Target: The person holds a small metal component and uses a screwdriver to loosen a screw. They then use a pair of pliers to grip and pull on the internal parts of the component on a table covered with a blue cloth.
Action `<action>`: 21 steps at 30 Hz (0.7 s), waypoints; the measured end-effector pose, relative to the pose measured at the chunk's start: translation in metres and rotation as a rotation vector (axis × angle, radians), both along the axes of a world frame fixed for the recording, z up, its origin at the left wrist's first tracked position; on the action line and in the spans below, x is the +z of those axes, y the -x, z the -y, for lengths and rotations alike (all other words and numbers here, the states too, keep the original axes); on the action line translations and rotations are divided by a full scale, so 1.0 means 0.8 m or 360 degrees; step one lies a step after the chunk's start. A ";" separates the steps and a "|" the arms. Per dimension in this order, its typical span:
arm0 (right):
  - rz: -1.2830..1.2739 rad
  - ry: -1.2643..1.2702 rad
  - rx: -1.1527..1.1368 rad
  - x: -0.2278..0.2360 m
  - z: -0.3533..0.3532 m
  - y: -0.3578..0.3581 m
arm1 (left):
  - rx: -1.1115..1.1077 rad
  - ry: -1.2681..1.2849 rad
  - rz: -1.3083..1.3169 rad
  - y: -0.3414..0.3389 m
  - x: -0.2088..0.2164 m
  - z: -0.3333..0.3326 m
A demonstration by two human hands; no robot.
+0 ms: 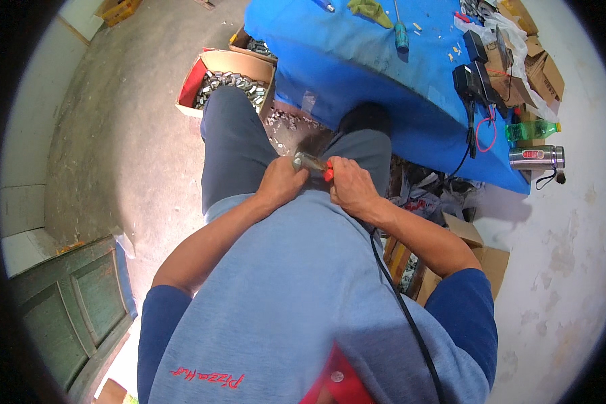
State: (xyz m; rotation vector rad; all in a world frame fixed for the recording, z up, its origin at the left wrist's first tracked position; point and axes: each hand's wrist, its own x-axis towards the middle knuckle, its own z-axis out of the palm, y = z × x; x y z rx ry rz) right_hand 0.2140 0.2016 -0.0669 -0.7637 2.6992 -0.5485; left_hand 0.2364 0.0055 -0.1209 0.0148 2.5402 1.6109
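Over my lap, my right hand (353, 184) is closed around red-handled pliers (328, 171), whose metal end points left toward my other hand. My left hand (281, 180) is closed too, pinching a small silvery metal piece (298, 162) at the tip of the pliers. Fingers cover most of that piece, so its exact kind is unclear. Both hands are close together, just above my thighs.
Past my left knee stands a cardboard box (239, 62) of small metal pieces. A blue-covered table (357, 84) holds a screwdriver (401, 39), black power adapters (469, 82), a green bottle (532, 130) and a steel flask (536, 157). A black cable (411, 316) runs down my right side.
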 end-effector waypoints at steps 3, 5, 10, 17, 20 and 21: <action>-0.0067 0.0026 0.0013 0.002 0.002 0.000 | 0.0029 -0.0049 0.0025 0.001 -0.002 0.000; -0.0218 0.0051 0.0078 -0.001 0.000 0.007 | 0.0028 -0.0051 0.0015 0.001 0.000 -0.001; -0.0321 0.0121 0.0282 0.001 -0.006 0.029 | 0.0060 -0.0073 -0.0034 0.002 0.007 -0.002; -0.0203 0.0410 0.0204 -0.016 -0.003 0.024 | 0.0130 -0.0071 0.0105 0.002 0.011 -0.002; -0.0213 0.0277 0.0211 -0.019 -0.006 0.024 | 0.0093 -0.0038 0.0063 0.003 0.015 -0.002; -0.0229 0.0224 0.0222 -0.020 -0.006 0.023 | 0.0065 -0.0022 0.0003 0.004 0.005 0.000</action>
